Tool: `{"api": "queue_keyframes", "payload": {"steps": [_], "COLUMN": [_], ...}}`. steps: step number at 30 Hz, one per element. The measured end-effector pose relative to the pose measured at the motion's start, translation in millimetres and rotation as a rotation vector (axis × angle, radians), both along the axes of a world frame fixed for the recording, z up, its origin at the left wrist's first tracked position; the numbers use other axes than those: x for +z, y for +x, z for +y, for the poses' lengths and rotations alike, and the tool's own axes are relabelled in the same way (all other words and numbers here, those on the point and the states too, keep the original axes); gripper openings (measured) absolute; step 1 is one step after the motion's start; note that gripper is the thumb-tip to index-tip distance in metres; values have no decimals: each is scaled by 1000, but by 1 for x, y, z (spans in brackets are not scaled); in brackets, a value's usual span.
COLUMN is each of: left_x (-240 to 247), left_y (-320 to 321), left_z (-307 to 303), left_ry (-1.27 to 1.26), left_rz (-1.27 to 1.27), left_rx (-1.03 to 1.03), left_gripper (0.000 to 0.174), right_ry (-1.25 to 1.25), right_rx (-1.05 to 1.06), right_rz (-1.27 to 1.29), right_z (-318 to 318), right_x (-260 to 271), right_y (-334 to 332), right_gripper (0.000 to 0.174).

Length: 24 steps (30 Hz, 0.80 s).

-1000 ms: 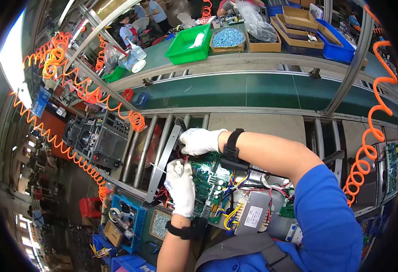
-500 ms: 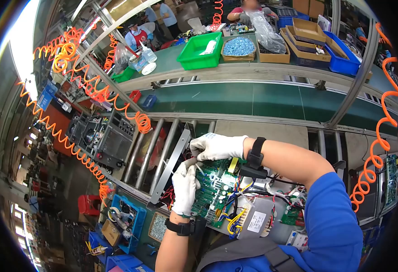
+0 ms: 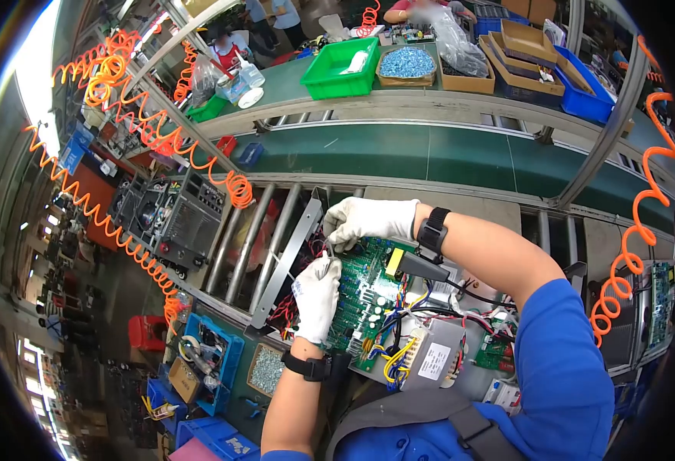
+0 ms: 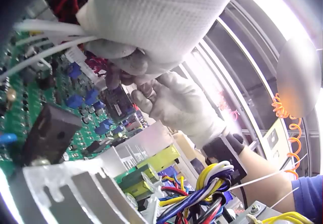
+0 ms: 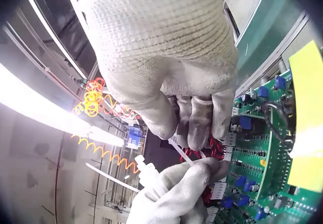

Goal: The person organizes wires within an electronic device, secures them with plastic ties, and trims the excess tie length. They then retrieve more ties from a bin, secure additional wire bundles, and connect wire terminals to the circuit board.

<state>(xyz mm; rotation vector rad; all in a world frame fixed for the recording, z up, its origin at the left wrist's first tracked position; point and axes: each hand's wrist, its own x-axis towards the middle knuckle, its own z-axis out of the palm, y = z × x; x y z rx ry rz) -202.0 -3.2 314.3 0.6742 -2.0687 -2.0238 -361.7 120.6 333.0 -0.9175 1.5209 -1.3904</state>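
Observation:
Both hands wear white gloves and work close together at the left edge of a green circuit board (image 3: 364, 296), over red wires (image 3: 282, 313). My left hand (image 3: 317, 296) grips several white cable ties (image 5: 148, 176), whose tails stick out past the fingers in the left wrist view. Just beyond it, my right hand (image 3: 364, 221) has its fingers curled down, and its thumb and fingers pinch a thin white cable tie strip (image 5: 180, 151) running toward the left fingertips. White connectors (image 5: 218, 189) line the board's edge beside the wires.
A grey metal bracket (image 3: 287, 261) rises left of the board. Nearer the body sit a transformer (image 3: 433, 357) and bundled coloured wires (image 4: 202, 188). Rollers (image 3: 249, 246) lie leftward; a blue bin (image 3: 226, 369) stands lower left. Orange coiled hoses (image 3: 633, 230) hang at both sides.
The hands came together over the board's left edge half a second ago; now the right hand sits slightly farther up and away from the left. The left hand has shifted a little right.

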Motion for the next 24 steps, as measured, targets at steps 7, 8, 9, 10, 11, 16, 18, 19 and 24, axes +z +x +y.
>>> {"api": "queue_keyframes", "payload": {"steps": [7,8,9,10,11,16,18,19,24], "left_x": [0,3,5,0,-4,-6,-2,-1,5], "left_y": [1,3,2,1,1,-1,0,-1,0], "left_z": [1,2,5,3,0,-1,3,4,5], "left_ry": [-55,-16,-63,-66,-67,-35,-49,-29,-82], "left_rz": [-11,-7,8,-7,6,22,1,18,90], "left_rx": [-31,-17,-10,6,2,-3,11,31,33], "left_gripper": [6,7,9,11,7,7,5,4,19], "right_ry": [2,-4,-5,-5,-10,29,43,30,-11], "right_rx": [13,20,14,10,16,28,30,54,41], "right_rz": [140,96,89,83,87,196,253,362,567], "right_z": [0,1,1,1,2,2,2,2,3], "right_x": [9,9,11,13,12,15,14,14,24], "right_y": [4,4,4,4,4,7,8,8,10], "right_gripper": [14,14,14,14,14,14,15,16,20]}}
